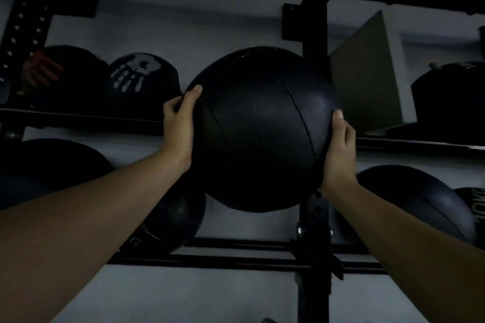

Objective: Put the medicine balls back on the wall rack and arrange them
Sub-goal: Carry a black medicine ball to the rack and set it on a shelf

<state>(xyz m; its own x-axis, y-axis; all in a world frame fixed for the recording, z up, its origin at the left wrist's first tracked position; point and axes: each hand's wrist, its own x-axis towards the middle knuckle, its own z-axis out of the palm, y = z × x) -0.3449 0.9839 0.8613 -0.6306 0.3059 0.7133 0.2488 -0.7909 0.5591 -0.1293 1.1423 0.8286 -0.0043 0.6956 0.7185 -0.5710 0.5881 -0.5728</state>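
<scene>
While the wall rack [313,65] fills the view in dim light, its black upright post serves as the landmark here, with horizontal rails running off both sides of it. A large black medicine ball [262,128] is held up directly in front of the post, level with the upper rail and overlapping it, apparently not yet resting on any rail. Step in hand, as judged: lifting this ball to the upper shelf. Left of the post the upper shelf already carries a ball with a white handprint graphic [139,78] and, farther left, a ball with a red handprint graphic [52,71]; the open stretch lies between the white-print ball and the post. Right of the post a grey block [372,73] leans on the upper rail. Lower rails hold more dark balls on both sides of the post. The left hand [178,126] is spread flat against the ball's left flank, thumb on top; the right hand [338,149] cups the right flank; both wrap the ball with fingers wide. Next move likely calls for shifting the ball leftward of the post, then lowering it behind the rail. Writing: partial white letters on a lower ball at far right, unreadable; no brand legible.
</scene>
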